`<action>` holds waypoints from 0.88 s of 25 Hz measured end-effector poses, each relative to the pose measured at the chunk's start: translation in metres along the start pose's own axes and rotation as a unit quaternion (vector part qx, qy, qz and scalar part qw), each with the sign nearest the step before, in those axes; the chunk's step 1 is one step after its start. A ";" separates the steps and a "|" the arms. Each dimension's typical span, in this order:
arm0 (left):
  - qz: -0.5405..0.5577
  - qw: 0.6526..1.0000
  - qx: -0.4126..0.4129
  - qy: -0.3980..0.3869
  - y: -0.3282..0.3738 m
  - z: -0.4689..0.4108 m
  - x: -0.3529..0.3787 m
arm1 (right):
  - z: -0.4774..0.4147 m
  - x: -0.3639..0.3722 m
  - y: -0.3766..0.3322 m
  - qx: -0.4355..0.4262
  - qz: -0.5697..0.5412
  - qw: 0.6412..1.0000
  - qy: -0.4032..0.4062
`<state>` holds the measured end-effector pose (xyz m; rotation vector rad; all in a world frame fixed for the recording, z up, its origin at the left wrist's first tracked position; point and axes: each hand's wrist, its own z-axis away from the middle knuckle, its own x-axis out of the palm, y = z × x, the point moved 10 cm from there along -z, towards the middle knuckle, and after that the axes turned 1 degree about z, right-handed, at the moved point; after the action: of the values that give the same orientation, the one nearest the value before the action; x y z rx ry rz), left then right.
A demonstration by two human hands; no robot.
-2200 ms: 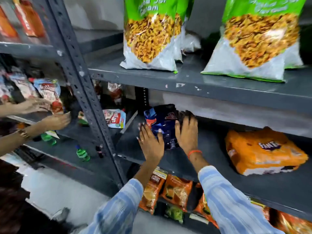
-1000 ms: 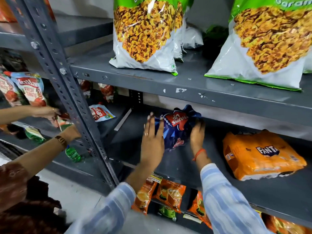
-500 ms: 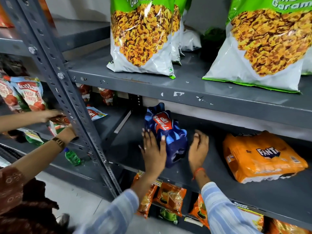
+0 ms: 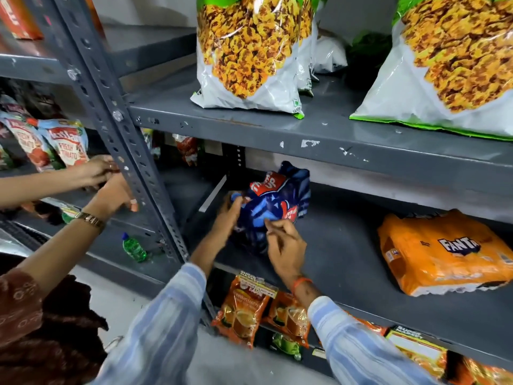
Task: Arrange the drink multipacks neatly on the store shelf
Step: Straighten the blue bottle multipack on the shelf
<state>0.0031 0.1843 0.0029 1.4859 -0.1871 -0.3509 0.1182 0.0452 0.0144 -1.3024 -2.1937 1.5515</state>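
A dark blue drink multipack [image 4: 277, 201] with a red label lies on the grey middle shelf [image 4: 347, 262], near its left end. My left hand [image 4: 226, 218] grips the pack's left side, fingers curled onto the wrap. At the pack's front edge my right hand [image 4: 286, 245] pinches the wrap between thumb and fingers. An orange Fanta multipack [image 4: 444, 254] lies flat on the same shelf, well to the right and apart from the blue one.
A slotted steel upright [image 4: 122, 129] stands just left of my left arm. Another person's hands [image 4: 108, 184] work at tomato pouches [image 4: 66, 143] in the left bay. Large snack bags [image 4: 249, 51] stand on the shelf above; orange sachets [image 4: 244, 309] hang below. A green bottle [image 4: 134, 248] lies lower left.
The blue multipack has turned from upright to lying tilted on the shelf. Both my hands went from flat against its sides to gripping the wrap at its front.
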 end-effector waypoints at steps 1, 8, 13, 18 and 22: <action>-0.018 1.000 -0.012 -0.005 0.003 -0.009 -0.007 | 0.000 0.014 -0.010 -0.028 0.003 0.999 -0.042; -0.086 0.975 0.120 0.169 0.022 0.043 -0.032 | -0.053 -0.043 0.017 0.043 0.039 0.992 0.109; -0.115 0.980 0.110 0.121 0.008 0.039 -0.027 | -0.053 -0.024 0.083 0.234 -0.035 0.971 0.019; -0.151 0.973 0.119 0.124 -0.004 0.036 -0.069 | -0.007 -0.050 0.043 0.106 0.113 0.984 0.091; -0.116 0.977 0.101 0.151 -0.019 0.042 -0.093 | 0.022 -0.037 0.023 0.065 0.123 0.988 0.062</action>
<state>-0.1001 0.1760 -0.0042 1.7469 0.2011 -0.2927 0.1413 0.0050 -0.0025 -1.6284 -1.8824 1.6145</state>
